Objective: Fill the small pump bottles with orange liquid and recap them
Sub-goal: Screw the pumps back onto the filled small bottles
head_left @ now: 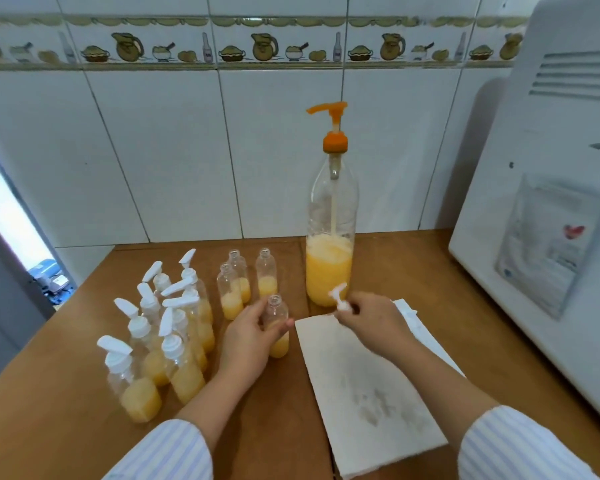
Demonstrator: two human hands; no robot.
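You stand at a wooden table [66, 393] against a white tiled wall [174, 150]. Your left hand [248, 336] curls around an uncapped small bottle [278, 327] near the middle; your right hand [371, 317] pinches a white pump cap [340, 299] above a paper towel [368, 393].

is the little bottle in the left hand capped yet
Not capped. The small bottle gripped by the left hand shows a bare open neck; the right hand pinches a white pump cap beside it.
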